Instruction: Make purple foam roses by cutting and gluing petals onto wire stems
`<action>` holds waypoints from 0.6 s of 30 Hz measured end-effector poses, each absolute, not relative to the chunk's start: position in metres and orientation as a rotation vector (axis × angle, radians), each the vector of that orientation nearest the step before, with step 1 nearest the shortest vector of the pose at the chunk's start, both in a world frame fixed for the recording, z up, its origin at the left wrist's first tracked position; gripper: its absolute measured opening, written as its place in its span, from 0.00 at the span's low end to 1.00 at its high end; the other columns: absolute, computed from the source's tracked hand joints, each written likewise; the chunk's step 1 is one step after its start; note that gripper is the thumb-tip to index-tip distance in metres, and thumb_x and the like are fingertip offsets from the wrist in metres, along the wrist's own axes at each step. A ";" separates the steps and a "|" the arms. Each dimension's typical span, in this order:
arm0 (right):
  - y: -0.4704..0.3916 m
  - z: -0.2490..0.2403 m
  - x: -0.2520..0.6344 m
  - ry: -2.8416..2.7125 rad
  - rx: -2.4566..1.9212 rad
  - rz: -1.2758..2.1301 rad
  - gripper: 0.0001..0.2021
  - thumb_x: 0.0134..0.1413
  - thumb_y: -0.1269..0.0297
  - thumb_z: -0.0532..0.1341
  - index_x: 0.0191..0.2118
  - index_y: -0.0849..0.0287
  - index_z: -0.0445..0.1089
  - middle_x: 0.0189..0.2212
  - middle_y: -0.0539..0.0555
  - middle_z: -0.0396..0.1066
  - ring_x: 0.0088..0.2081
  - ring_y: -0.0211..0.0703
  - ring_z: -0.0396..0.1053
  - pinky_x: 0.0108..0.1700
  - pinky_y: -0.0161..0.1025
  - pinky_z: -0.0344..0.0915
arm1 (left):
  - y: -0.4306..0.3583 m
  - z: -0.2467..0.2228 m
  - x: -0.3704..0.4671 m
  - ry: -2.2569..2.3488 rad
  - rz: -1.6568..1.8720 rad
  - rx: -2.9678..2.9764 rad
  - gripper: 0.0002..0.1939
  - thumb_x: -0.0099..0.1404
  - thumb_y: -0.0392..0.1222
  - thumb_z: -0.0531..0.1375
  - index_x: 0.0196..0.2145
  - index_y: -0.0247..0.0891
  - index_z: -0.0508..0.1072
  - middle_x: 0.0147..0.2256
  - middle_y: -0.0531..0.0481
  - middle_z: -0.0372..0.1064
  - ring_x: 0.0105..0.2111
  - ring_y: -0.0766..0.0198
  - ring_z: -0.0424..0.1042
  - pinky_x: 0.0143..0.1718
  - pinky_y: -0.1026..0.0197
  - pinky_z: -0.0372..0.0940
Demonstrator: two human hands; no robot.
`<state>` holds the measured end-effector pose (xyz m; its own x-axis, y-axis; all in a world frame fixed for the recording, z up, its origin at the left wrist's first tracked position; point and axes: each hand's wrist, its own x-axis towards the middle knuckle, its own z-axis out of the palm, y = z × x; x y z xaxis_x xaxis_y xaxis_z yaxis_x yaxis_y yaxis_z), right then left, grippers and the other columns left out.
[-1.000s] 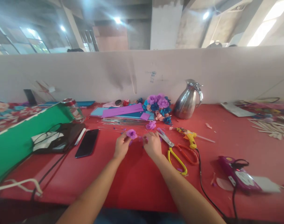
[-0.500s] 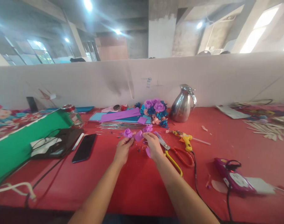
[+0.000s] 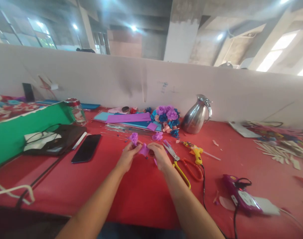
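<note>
My left hand is closed on a purple paper flower, whose bloom rises above the fingers. A purple paper petal stretches between the two hands, and my right hand pinches its right edge. Just beyond, another purple flower lies on the red table. Scissors with a yellow and a red handle rest beside my right hand, their blades pointing away. A yellow glue gun with a clear glue stick lies to their right.
Purple and blue paper strips lie at the back beside a bunch of paper flowers. A steel jug stands behind. At left are a phone and a glass jar; at right, a purple power strip with cables.
The flower in my left hand has tipped more upright, and the petal sits lower between my hands. The camera view has tilted and shifted slightly.
</note>
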<state>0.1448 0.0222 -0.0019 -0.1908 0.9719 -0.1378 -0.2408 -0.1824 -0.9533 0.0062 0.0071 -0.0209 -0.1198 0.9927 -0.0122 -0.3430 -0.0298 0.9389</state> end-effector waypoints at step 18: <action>0.023 -0.019 0.137 -1.246 -1.053 1.550 0.10 0.35 0.59 0.64 0.25 0.60 0.70 0.20 0.47 0.68 0.22 0.32 0.60 0.28 0.33 0.54 | 0.009 -0.024 0.001 1.302 1.559 1.226 0.09 0.51 0.44 0.63 0.28 0.36 0.76 0.27 0.50 0.73 0.30 0.63 0.69 0.36 0.62 0.62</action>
